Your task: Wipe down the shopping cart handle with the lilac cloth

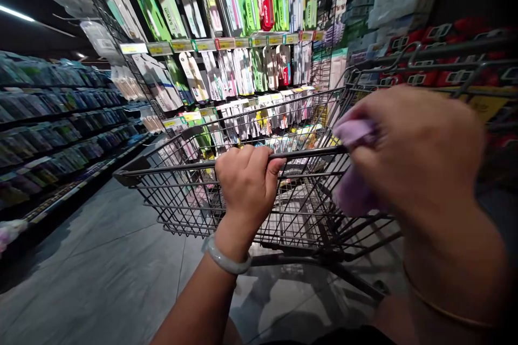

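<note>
A dark wire shopping cart [178, 206] stands in front of me, its basket seen from the side. My left hand [246, 175] is closed around the top rail of the cart, with the thumb along the rail. Close to the camera on the right, my right hand [421, 145] grips a bunched purple cloth [356, 188]. Part of the cloth sticks out above the fingers and part hangs below. The cloth is at the right part of the cart's rail; whether it touches the rail I cannot tell.
Behind the cart rises a wire rack [259, 38] hung with packaged toothbrushes. A long shelf [60, 129] of hanging packs runs along the left. Red packages [449, 38] are stacked at the right. Grey floor tiles [105, 269] lie between the left shelf and the cart.
</note>
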A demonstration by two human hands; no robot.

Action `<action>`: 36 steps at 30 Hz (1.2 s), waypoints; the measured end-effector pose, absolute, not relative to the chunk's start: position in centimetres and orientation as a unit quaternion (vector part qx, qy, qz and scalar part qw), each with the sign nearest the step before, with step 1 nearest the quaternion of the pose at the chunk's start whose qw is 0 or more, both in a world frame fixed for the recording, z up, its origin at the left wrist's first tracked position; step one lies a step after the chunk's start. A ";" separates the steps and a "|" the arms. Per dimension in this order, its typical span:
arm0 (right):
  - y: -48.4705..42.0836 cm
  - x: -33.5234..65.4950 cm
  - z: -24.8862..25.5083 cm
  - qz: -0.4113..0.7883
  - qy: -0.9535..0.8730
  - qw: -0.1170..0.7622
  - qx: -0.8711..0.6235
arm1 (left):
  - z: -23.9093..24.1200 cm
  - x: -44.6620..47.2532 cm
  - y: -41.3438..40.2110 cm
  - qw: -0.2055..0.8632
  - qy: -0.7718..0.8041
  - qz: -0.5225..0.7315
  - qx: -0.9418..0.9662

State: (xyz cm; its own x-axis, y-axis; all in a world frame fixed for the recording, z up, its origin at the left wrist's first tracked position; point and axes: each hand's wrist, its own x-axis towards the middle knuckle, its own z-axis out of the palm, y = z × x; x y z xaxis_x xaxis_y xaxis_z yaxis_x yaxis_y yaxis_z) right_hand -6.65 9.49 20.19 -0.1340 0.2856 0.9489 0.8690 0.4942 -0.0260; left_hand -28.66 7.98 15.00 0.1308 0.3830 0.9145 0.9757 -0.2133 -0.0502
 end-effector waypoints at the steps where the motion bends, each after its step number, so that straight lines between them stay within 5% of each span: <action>1: 9.2 -7.4 20.1 -0.299 -0.708 0.482 -0.421 | 15.0 -28.6 8.0 0.359 -0.514 -0.412 -0.661; 9: 8.5 -7.2 19.5 -0.272 -0.760 0.438 -0.396 | 15.2 -28.7 8.2 0.364 -0.507 -0.403 -0.670; 19: 11.1 -3.4 18.0 -0.345 -0.571 0.652 -0.360 | 15.2 -28.7 8.1 0.367 -0.506 -0.398 -0.671; 26: 10.0 -6.5 16.9 -0.332 -0.681 0.574 -0.309 | 15.3 -28.7 8.3 0.375 -0.502 -0.403 -0.667; 32: 10.8 -3.6 17.6 -0.317 -0.576 0.685 -0.313 | 15.3 -28.6 8.3 0.380 -0.500 -0.404 -0.665; 36: 10.7 -4.6 17.1 -0.332 -0.591 0.643 -0.356 | 15.2 -28.6 8.3 0.379 -0.500 -0.406 -0.665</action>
State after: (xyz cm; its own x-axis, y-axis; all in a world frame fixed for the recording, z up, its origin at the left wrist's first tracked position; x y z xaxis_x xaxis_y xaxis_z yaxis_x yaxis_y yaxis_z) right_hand -4.55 10.68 17.06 0.0821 -0.0061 0.9966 0.8481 0.5256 -0.0667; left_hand -28.59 8.35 15.20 0.1705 0.3571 0.9184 0.9721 -0.2131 -0.0977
